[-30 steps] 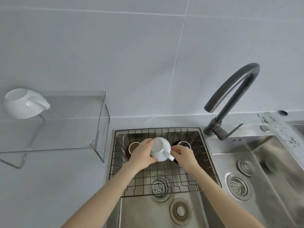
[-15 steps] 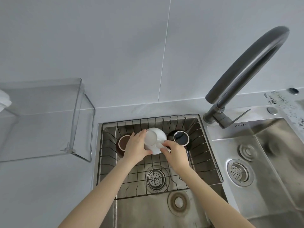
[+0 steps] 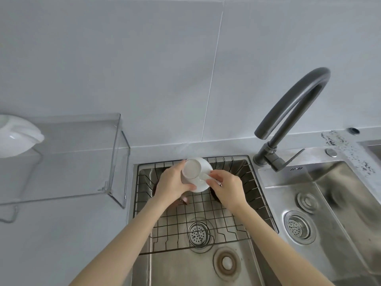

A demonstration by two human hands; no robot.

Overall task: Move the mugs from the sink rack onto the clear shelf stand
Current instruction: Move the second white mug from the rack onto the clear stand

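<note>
A white mug (image 3: 194,172) is held upside down above the black wire sink rack (image 3: 208,215), its base facing me. My left hand (image 3: 172,183) grips its body from the left. My right hand (image 3: 227,187) pinches its handle from the right. A brown mug (image 3: 182,200) lies in the rack, mostly hidden under my left hand. A dark mug sits hidden under my right hand. Another white mug (image 3: 16,135) rests on the clear shelf stand (image 3: 82,159) at the far left.
A dark curved faucet (image 3: 292,114) rises right of the rack. The second steel basin (image 3: 321,205) lies further right. Grey counter (image 3: 61,240) spreads under and in front of the stand. The tiled wall stands close behind.
Both hands have lifted the white mug higher out of the rack and tipped its base towards me. The two mugs left in the rack are now covered by my hands.
</note>
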